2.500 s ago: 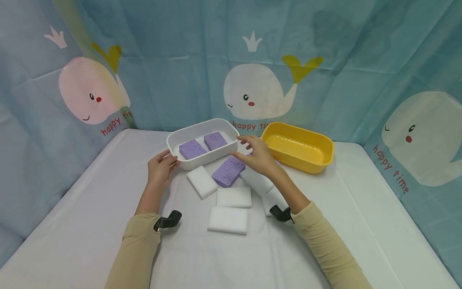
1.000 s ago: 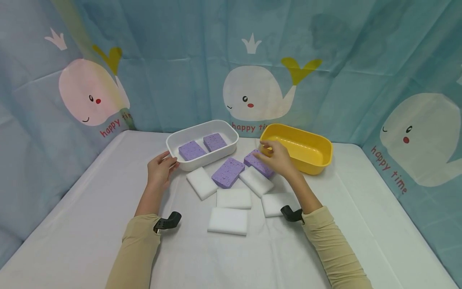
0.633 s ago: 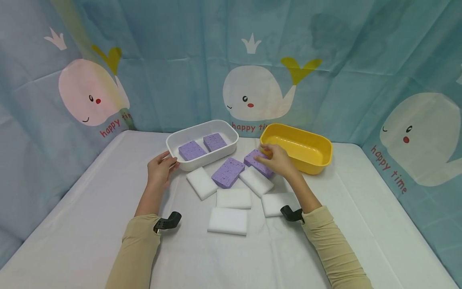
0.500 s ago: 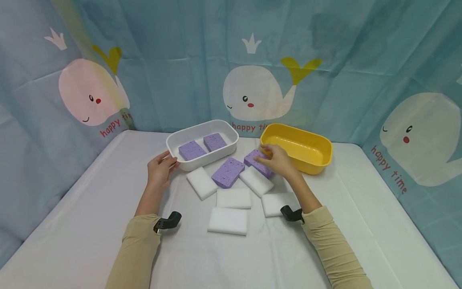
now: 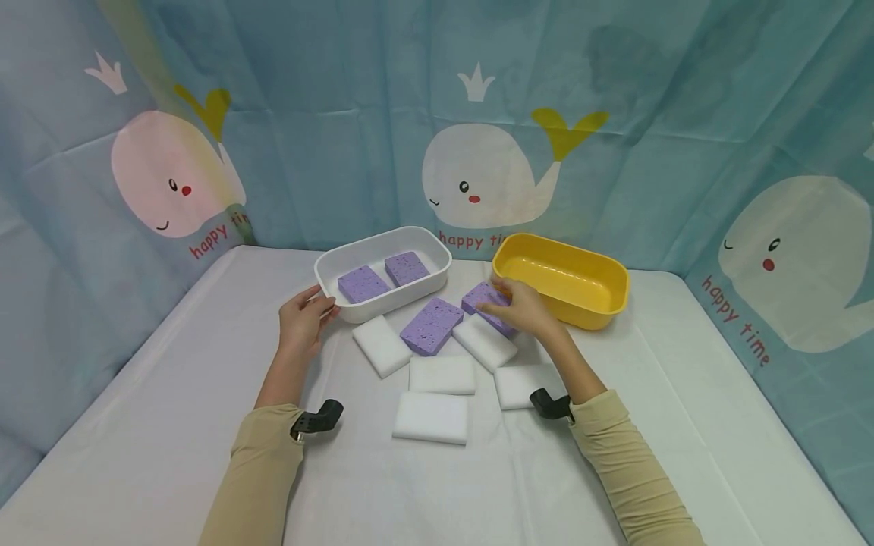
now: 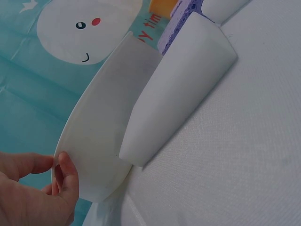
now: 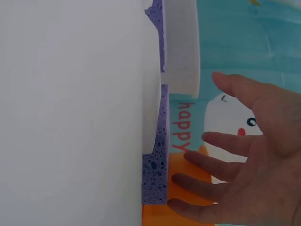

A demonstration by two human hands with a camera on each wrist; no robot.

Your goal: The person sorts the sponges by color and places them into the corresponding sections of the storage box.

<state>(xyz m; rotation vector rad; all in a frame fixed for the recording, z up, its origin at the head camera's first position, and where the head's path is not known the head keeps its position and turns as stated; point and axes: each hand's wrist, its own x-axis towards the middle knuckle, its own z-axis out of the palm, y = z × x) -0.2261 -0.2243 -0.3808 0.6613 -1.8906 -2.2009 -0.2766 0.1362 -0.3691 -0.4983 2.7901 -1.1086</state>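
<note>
My left hand (image 5: 300, 322) holds the left end of a white tub (image 5: 392, 302), thumb and fingers pinching its rim in the left wrist view. Two purple sponges (image 5: 362, 283) lie in the tub. My right hand (image 5: 524, 305) is over another purple sponge (image 5: 481, 294) on the table, partly covering it in the head view. Its fingers are spread and slightly bent, with nothing between them in the right wrist view. A second loose purple sponge (image 5: 432, 326) lies to the left, and a white sponge (image 5: 485, 341) sits against both.
A yellow tub (image 5: 560, 279) with nothing in it stands behind my right hand. More white sponges lie nearer me, among them one (image 5: 382, 345) by the white tub and one (image 5: 430, 417) at the front. A blue whale-print curtain (image 5: 328, 152) hangs behind the table.
My right hand has moved from the white tub's right end to the purple sponge by the yellow tub, and lowered slightly toward it. My left hand stays on the rim.
</note>
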